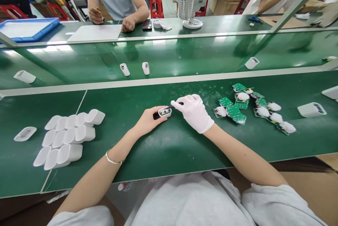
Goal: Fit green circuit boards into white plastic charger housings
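Between the thumb and fingers of my bare left hand (150, 120) is a small white housing (165, 113), its open end facing me with electronic parts showing inside. My right hand (194, 112), in a white glove, grips a thin black tool (172, 106) whose tip reaches the housing's rim. To the right lie several green circuit boards (233, 110) with white blobs on them. Rows of white housings (70, 136) stand at the left.
A white oval piece (25, 134) lies far left. White housings rest on the green conveyor (171, 55) and at the right (311, 109). Across it are a person's hands (128, 24), a white board (95, 33), a phone (147, 25) and a fan (188, 0).
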The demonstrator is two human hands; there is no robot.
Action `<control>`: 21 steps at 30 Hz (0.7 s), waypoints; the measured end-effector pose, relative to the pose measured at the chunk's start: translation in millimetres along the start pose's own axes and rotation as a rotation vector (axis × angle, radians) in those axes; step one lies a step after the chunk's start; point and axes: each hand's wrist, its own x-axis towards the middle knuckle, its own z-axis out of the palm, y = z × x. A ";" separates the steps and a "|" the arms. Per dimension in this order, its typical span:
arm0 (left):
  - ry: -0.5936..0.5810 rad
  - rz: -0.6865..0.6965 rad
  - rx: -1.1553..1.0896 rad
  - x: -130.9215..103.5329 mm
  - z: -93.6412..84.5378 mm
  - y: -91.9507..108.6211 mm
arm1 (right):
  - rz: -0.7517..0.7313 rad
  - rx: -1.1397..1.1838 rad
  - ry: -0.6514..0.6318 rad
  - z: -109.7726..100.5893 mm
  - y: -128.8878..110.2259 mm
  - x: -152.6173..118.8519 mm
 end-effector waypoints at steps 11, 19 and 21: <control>0.006 0.007 0.020 -1.1 0.4 0.9 | 0.071 0.019 -0.065 -13.2 -2.3 1.7; -0.010 0.017 0.032 -1.4 1.0 1.4 | 0.065 0.007 -0.036 -18.0 6.4 -2.2; -0.007 0.021 0.033 -1.4 1.0 1.2 | 0.085 0.010 0.001 -18.0 4.5 -1.6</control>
